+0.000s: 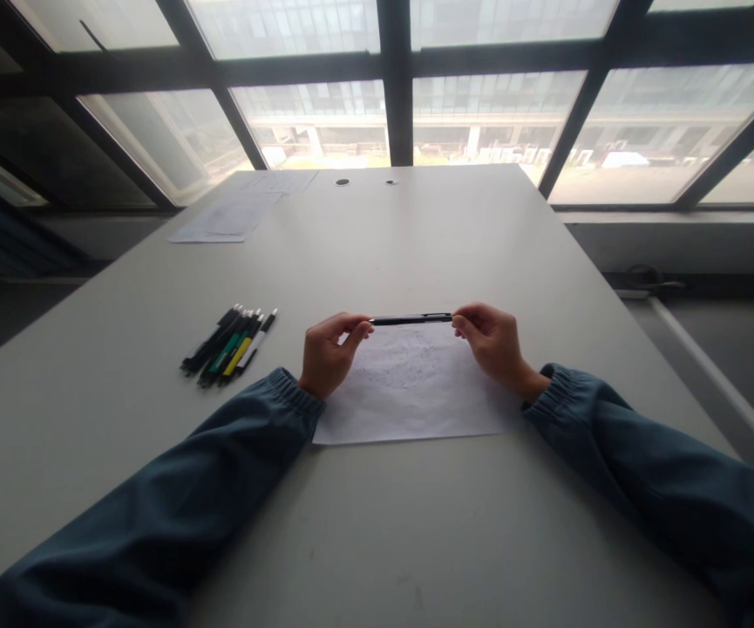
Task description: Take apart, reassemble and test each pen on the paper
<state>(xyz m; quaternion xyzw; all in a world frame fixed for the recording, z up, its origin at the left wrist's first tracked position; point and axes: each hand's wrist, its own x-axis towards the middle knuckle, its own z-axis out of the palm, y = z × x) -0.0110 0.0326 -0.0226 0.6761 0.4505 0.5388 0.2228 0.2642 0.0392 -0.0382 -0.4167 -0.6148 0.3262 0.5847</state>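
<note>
A black pen (411,319) is stretched level between my two hands, above the far part of a white sheet of paper (409,410). My left hand (332,351) pinches its left end between thumb and fingers. At the other end, my right hand (492,342) is closed in a similar pinch. Faint pen marks show on the sheet, which lies flat on the table below my hands. To the left of my left hand rests a loose bunch of pens (229,345) with black, green, yellow and white barrels.
The white table (416,253) reaches away toward a large framed window (324,122). Some papers (229,214) lie at its far left, and two round holes show near its far edge. A pale pipe (716,375) runs beyond the right edge.
</note>
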